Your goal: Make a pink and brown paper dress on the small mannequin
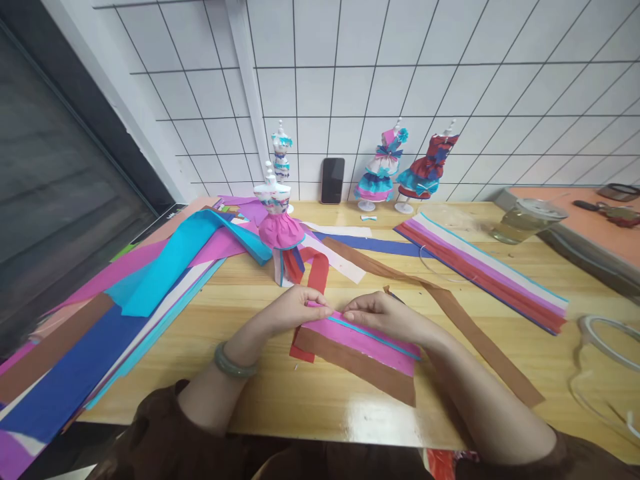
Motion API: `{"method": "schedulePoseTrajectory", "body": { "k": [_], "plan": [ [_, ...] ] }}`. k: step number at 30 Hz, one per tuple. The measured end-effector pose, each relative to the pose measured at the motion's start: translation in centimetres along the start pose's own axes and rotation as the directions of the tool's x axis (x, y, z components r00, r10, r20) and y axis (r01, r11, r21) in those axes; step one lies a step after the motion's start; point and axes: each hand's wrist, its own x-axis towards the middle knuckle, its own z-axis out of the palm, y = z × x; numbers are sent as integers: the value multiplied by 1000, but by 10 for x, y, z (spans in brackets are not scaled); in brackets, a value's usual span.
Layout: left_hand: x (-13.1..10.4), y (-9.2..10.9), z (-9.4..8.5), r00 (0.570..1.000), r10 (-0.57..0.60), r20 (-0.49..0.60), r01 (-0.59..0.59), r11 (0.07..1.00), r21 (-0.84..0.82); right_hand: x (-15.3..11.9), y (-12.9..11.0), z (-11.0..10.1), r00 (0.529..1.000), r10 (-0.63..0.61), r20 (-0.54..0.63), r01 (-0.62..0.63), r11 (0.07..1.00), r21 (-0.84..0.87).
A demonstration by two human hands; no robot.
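My left hand (299, 308) and my right hand (379, 313) are close together above the wooden table, fingertips pinched on the upper edge of a pink crepe paper strip (395, 358). A thin turquoise band (370, 331) runs along that strip. Under it a brown crepe paper piece (357, 367) sticks out towards me, and the end of a red strip (303, 353) shows at its left. Just beyond my left hand stands a small dress form (281, 230) in a pink skirt, with striped paper at its base.
Long crepe paper strips (125, 340) are piled at the left. Three dressed forms stand at the back, one in red and turquoise (427, 167), near a phone (333, 180). Layered strips (480, 273), a cup of liquid (525, 220) and a tape roll (610, 340) are on the right.
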Motion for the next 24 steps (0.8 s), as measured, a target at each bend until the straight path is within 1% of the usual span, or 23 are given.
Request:
{"method": "schedulePoseTrajectory", "body": {
  "k": [4, 10, 13, 16, 20, 22, 24],
  "plan": [
    [0, 1, 4, 1000, -28, 6, 28, 998, -53, 2, 5, 5, 1000, 16, -25, -16, 1000, 16],
    [-2, 3, 1, 995, -94, -13, 92, 985, -145, 2, 10, 4, 999, 22, -42, -20, 998, 62],
    [-1, 2, -2, 992, -124, -19, 117, 967, -225, 2, 11, -2, 999, 44, -24, -42, 996, 82],
    [-2, 1, -7, 991, -129, -48, 111, 956, -272, 1, 14, -10, 996, 84, -28, -81, 992, 94],
    [-3, 1, -14, 989, -126, -73, 102, 958, -267, 0, 20, -21, 995, 87, -46, -82, 990, 118],
    [-3, 1, -17, 988, -122, -90, 95, 962, -257, 1, 25, -25, 993, 94, -65, -86, 990, 110],
    [-5, 2, -19, 987, -134, -86, 110, 964, -242, 2, 29, -27, 992, 101, -80, -94, 991, 94]
  ]
}}
